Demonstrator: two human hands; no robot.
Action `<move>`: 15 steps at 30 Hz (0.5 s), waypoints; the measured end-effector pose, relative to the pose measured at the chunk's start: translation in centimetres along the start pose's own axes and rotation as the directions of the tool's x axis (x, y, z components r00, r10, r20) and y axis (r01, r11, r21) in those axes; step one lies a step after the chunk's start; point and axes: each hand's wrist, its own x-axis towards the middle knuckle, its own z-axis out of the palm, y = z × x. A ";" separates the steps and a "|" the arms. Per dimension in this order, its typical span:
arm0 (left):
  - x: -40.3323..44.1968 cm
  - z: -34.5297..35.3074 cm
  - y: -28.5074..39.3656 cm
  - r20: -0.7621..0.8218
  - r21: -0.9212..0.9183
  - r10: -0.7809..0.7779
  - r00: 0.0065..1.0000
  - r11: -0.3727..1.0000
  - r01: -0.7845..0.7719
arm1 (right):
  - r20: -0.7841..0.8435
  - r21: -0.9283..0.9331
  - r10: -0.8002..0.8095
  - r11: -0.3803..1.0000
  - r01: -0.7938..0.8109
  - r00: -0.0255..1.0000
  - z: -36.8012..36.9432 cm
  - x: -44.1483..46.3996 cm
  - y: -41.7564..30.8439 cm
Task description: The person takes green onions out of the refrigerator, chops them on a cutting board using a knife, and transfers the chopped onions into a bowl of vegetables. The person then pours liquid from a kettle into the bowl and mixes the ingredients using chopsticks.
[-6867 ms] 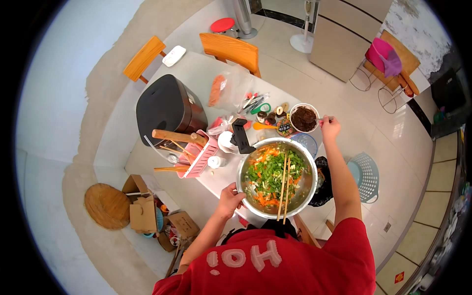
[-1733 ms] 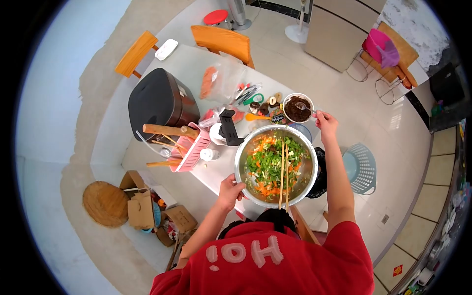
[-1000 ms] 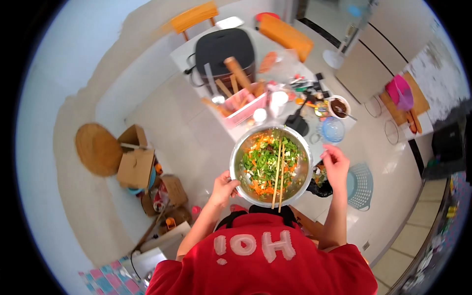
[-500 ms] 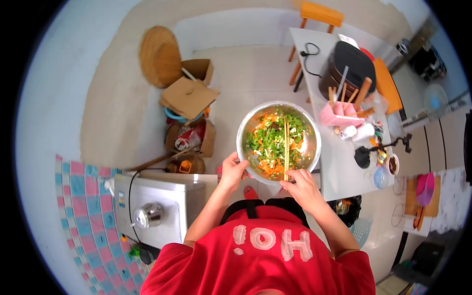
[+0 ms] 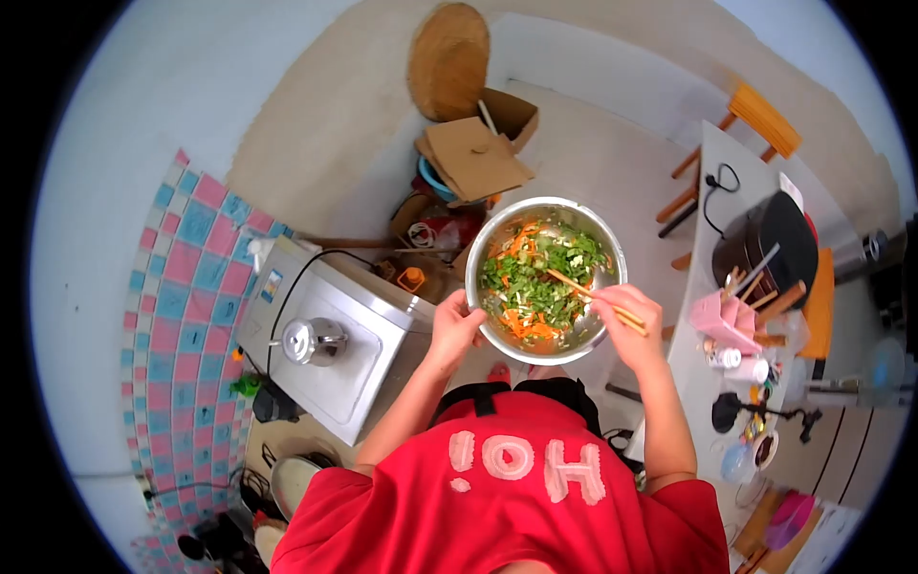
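Observation:
A metal bowl (image 5: 612, 251) of chopped green leaves and orange shreds (image 5: 540, 282) is held in front of my red shirt. My left hand (image 5: 455, 328) grips its left rim, thumb near the edge. Wooden chopsticks (image 5: 622, 313) are held in my right hand (image 5: 631, 320), at the bowl's lower right rim. Their tips touch the greens near the middle of the bowl.
On the left is a metal-topped counter (image 5: 349, 383) with a silver kettle (image 5: 314, 342). Cardboard boxes (image 5: 478, 158) and a round woven board (image 5: 448, 62) lie ahead. The table (image 5: 703, 383) at right bears a black cooker (image 5: 765, 239) and pink rack (image 5: 724, 320).
The view has turned left, away from the table toward the counter. My right hand left the spoon and seasoning bowl, took the chopsticks and tilted them into the greens. My left hand still holds the bowl.

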 end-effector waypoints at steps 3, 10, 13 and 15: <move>0.5 -0.1 0.3 -0.139 -0.016 -0.033 0.990 0.999 0.031 | 0.124 0.039 0.114 0.992 -0.119 0.986 -0.4 1.3 1.6; 0.5 0.3 1.0 -0.305 -0.082 -0.054 0.951 0.996 0.030 | 0.155 0.300 -0.018 0.953 -0.030 0.988 3.5 8.8 4.4; -0.6 -1.6 1.2 -0.378 -0.157 -0.047 0.925 0.987 -0.014 | 0.384 0.296 -0.035 0.951 -0.087 0.923 2.9 10.3 2.4; -1.6 -1.5 1.7 -0.422 -0.193 -0.064 0.904 0.981 -0.021 | 0.488 0.339 -0.095 0.937 -0.088 0.868 3.7 10.9 1.7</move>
